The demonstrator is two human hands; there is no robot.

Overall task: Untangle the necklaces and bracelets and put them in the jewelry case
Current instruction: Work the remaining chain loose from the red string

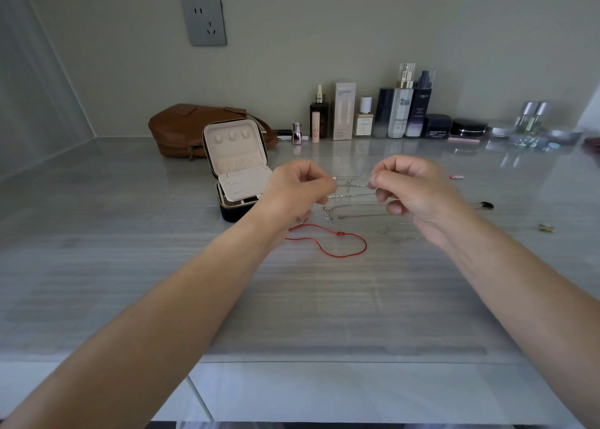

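Observation:
Both hands are raised over the grey tabletop (130, 266) with thin silver chains (352, 186) stretched between them. My left hand (293, 190) pinches one end of the chains, my right hand (412, 190) pinches the other. More fine chains (357, 216) hang or lie just below, some gold-toned. A red cord bracelet (337, 238) lies looped on the table under my left wrist. The jewelry case (235, 165) stands open to the left of my left hand, its cream lid upright and an inner flap raised.
A brown leather bag (181, 123) sits behind the case. Cosmetic bottles and jars (399, 110) line the wall at the back right. A small dark tool (483, 205), a gold clip (545, 228) and a pink item (456, 177) lie right of my right hand.

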